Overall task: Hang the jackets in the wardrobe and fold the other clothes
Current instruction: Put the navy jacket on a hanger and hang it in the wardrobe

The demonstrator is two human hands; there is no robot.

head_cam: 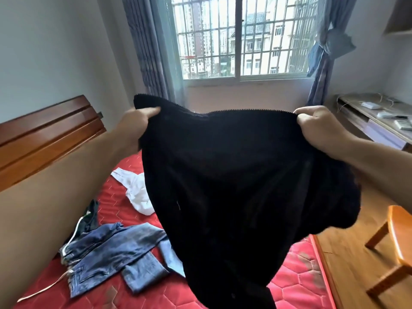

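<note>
Both hands | left grip, right grip | pinched tight on black jacket edge

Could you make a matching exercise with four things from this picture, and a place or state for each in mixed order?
Things:
1. black garment
2. denim clothes
3. white garment
4. wooden stool

Places or states:
A. on the floor, right of the bed
B. held up by both hands
C. spread on the red mattress, near the camera
D. crumpled on the mattress, farther away

Pairs: 1-B, 2-C, 3-D, 4-A
</note>
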